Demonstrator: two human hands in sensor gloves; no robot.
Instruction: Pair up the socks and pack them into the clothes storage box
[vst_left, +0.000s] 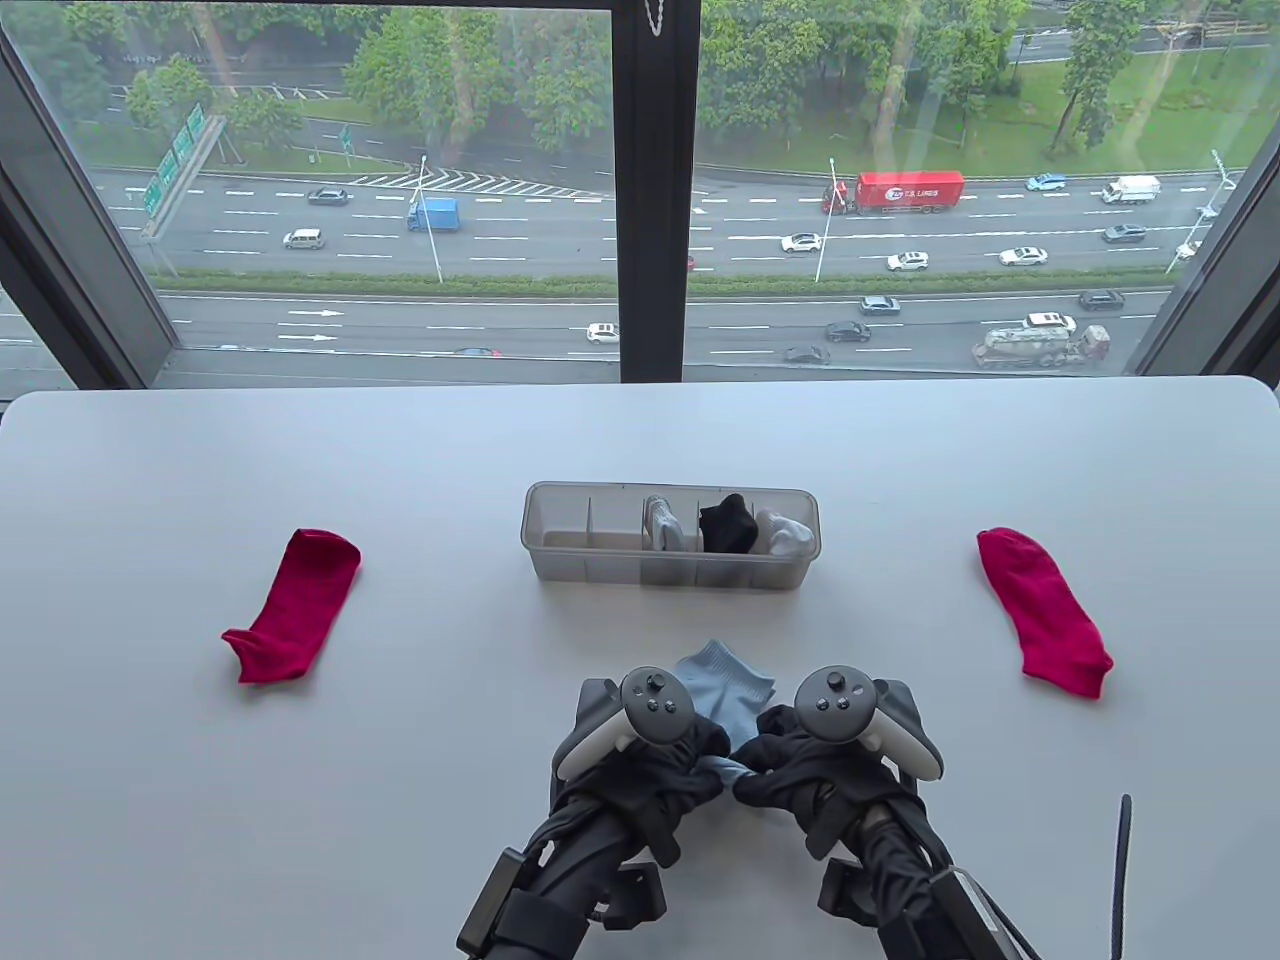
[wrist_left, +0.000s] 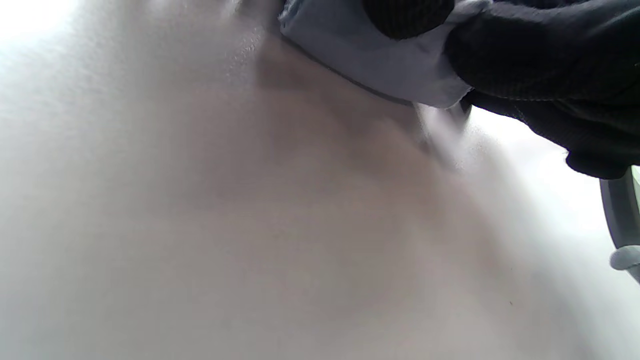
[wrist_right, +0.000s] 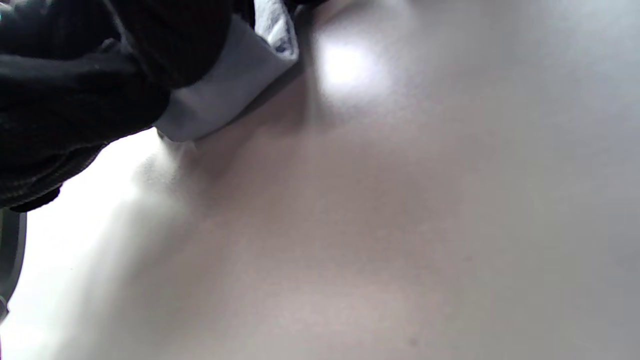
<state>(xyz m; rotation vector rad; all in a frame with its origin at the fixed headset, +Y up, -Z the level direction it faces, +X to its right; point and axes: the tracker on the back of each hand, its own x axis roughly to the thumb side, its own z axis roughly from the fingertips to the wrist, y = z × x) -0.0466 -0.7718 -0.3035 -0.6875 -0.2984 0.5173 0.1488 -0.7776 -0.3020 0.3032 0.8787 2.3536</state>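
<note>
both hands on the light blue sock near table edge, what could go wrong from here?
1. Both the left hand and right hand pinch the same end of the light blue sock; the free end could unroll.
2. The storage box has three compartments filled; a loose bundle may snag a divider.
3. The red socks lie far apart, so pairing them needs wide reaches.

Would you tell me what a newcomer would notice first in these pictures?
Two red socks, one at the table's left and one at its right. Between them, the left hand and right hand pinch a light blue sock before the clear storage box.
</note>
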